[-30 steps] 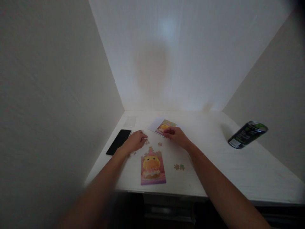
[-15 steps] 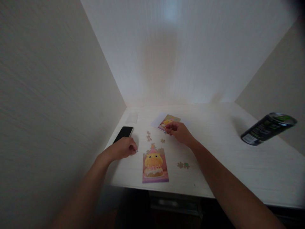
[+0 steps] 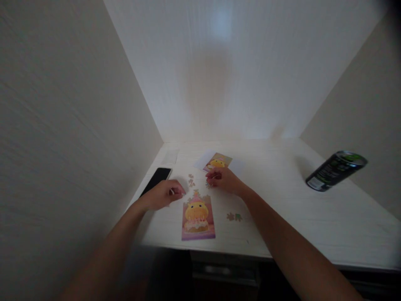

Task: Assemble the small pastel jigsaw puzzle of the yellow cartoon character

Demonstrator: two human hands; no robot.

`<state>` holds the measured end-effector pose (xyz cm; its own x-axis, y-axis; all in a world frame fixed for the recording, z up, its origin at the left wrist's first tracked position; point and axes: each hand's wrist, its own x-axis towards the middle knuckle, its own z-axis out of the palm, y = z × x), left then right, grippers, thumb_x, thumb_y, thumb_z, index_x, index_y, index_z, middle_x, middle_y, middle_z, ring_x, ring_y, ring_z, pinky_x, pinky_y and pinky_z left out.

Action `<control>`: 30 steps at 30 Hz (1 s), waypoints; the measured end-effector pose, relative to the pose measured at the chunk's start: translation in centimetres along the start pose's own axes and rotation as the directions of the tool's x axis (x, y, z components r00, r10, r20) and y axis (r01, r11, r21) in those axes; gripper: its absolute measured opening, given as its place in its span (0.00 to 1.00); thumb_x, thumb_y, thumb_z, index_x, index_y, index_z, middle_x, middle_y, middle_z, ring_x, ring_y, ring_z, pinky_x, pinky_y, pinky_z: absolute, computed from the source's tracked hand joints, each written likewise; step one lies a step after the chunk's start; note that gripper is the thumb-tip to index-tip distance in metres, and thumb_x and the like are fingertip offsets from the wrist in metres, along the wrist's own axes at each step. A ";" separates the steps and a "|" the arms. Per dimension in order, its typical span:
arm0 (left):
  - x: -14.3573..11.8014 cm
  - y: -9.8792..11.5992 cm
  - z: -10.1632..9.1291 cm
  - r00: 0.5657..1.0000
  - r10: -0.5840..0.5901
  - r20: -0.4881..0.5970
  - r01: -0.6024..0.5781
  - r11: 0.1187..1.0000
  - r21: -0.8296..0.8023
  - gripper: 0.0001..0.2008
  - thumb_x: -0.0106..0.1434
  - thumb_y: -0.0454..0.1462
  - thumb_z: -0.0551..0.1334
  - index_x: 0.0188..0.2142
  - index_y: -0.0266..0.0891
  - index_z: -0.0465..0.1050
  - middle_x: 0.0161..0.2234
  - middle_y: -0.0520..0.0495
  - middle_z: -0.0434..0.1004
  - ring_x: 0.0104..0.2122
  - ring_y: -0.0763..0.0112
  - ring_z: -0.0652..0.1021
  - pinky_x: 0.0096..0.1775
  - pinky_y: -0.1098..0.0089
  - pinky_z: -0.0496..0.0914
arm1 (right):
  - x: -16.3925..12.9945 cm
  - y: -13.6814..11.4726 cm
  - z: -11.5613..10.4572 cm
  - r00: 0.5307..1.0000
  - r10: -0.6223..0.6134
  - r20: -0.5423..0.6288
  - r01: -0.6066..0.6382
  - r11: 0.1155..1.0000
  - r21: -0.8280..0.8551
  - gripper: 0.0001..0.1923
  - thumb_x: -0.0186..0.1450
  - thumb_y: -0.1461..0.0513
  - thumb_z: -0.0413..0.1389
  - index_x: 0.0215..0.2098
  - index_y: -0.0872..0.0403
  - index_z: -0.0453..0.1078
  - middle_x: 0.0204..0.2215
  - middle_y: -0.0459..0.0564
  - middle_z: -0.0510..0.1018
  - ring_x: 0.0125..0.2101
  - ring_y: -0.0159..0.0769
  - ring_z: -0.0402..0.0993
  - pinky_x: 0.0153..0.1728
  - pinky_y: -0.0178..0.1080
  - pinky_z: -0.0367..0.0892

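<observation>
White wood-grain desk point(image 3: 313, 225) sits boxed by pale walls, right half bare. Pink-and-yellow rectangular jigsaw point(image 3: 198, 216) lies flat near front edge, long axis pointing away. Left hand point(image 3: 163, 195) curled narrow just left of its top, grip contents unclear. Right hand point(image 3: 224, 180) pinches narrow beside loose cardboard pieces point(image 3: 190, 180).

We see the part-built puzzle point(image 3: 198, 216) lying near the front edge of the table point(image 3: 313, 225), between our two hands. Our left hand point(image 3: 163, 195) rests just left of its top, our right hand point(image 3: 223, 180) just behind and right. The phone point(image 3: 156, 180) lies behind the left hand, the picture card point(image 3: 218, 161) behind the right. Loose pieces point(image 3: 234, 217) sit right of the puzzle, more point(image 3: 190, 180) between the hands. The can point(image 3: 335, 170) stands well apart, far right.
</observation>
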<state>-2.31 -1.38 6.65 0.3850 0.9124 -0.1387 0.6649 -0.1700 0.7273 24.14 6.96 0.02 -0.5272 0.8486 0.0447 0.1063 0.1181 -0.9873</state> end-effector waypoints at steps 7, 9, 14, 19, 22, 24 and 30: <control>2.9 0.6 3.7 0.992 -0.073 -0.105 0.038 0.951 -0.306 0.12 0.59 0.41 0.65 0.40 0.35 0.78 0.33 0.43 0.81 0.33 0.66 0.79 0.36 0.67 0.72 | -0.3 -0.3 1.6 0.999 -0.015 0.037 0.013 0.999 0.052 0.11 0.57 0.57 0.63 0.34 0.56 0.73 0.25 0.47 0.78 0.23 0.30 0.75 0.25 0.34 0.71; 3.4 0.5 4.4 0.989 -0.099 -0.110 0.054 0.932 -0.358 0.12 0.58 0.40 0.66 0.39 0.35 0.78 0.32 0.44 0.82 0.32 0.66 0.80 0.36 0.66 0.73 | -0.2 -0.1 1.9 0.997 -0.049 0.058 0.048 0.998 0.029 0.11 0.57 0.57 0.63 0.34 0.56 0.73 0.24 0.47 0.78 0.23 0.30 0.75 0.26 0.34 0.70; 3.6 0.4 4.6 0.984 -0.138 -0.110 0.079 0.903 -0.423 0.10 0.55 0.39 0.68 0.35 0.36 0.79 0.29 0.45 0.81 0.30 0.67 0.79 0.34 0.67 0.72 | 0.1 0.5 2.3 0.992 -0.094 0.084 0.094 0.996 0.003 0.11 0.58 0.57 0.63 0.35 0.55 0.74 0.24 0.47 0.79 0.24 0.31 0.75 0.28 0.34 0.70; 3.5 0.4 4.7 0.982 -0.144 -0.125 0.072 0.887 -0.456 0.11 0.52 0.38 0.69 0.34 0.35 0.79 0.29 0.45 0.81 0.29 0.67 0.79 0.33 0.68 0.71 | 0.2 0.9 2.4 0.991 -0.089 0.104 0.086 0.996 0.035 0.11 0.57 0.57 0.63 0.36 0.55 0.74 0.26 0.47 0.79 0.25 0.31 0.76 0.29 0.35 0.71; 3.5 0.4 5.0 0.977 -0.138 -0.161 0.050 0.886 -0.461 0.12 0.53 0.40 0.68 0.35 0.35 0.78 0.30 0.45 0.81 0.29 0.68 0.78 0.33 0.69 0.71 | 0.2 0.8 2.4 0.991 -0.076 0.107 0.068 0.995 0.071 0.12 0.56 0.57 0.64 0.34 0.55 0.74 0.26 0.47 0.79 0.25 0.31 0.75 0.30 0.35 0.71; 3.5 0.5 5.3 0.973 -0.131 -0.188 0.031 0.889 -0.457 0.12 0.54 0.40 0.68 0.36 0.35 0.77 0.30 0.46 0.80 0.29 0.69 0.78 0.33 0.69 0.70 | 0.1 0.5 2.4 0.993 -0.070 0.096 0.063 0.995 0.080 0.11 0.56 0.57 0.64 0.34 0.55 0.74 0.26 0.46 0.79 0.25 0.30 0.75 0.30 0.35 0.71; 3.7 0.7 5.4 0.965 -0.106 -0.239 -0.004 0.908 -0.419 0.14 0.55 0.41 0.68 0.37 0.35 0.75 0.29 0.47 0.78 0.28 0.72 0.76 0.32 0.71 0.69 | -0.2 -0.5 2.8 0.996 -0.083 0.023 0.079 0.987 0.141 0.10 0.54 0.58 0.64 0.31 0.55 0.72 0.24 0.46 0.78 0.25 0.30 0.74 0.30 0.36 0.71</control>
<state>3.04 -0.15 2.98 0.1486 0.9876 -0.0502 0.3341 -0.0024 0.9425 21.82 5.30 0.11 -0.5536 0.8237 0.1228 -0.0551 0.1109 -0.9923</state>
